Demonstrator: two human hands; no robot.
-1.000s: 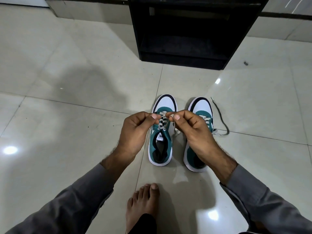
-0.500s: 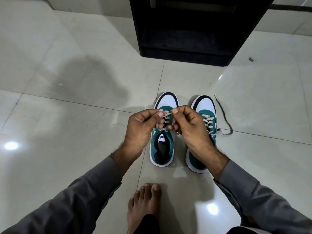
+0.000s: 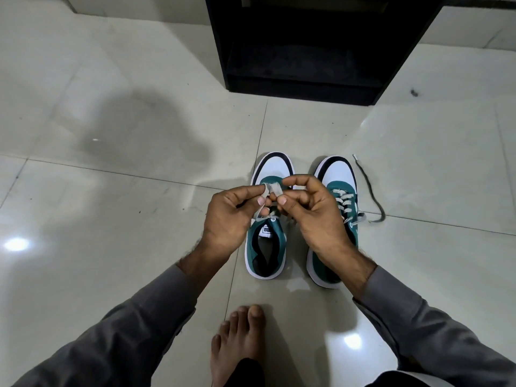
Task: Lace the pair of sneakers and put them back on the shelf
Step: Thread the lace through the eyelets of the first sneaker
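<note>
While the left hand pinches one lace end shut above the left sneaker, the right hand's grip closes on the other; slack could slip loose. Right of it, the right sneaker's lace trails untied on the floor.

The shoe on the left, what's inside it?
The left shoe shows only a dark lining and a white tongue label. Its toe end is hidden beneath both hands.
</note>
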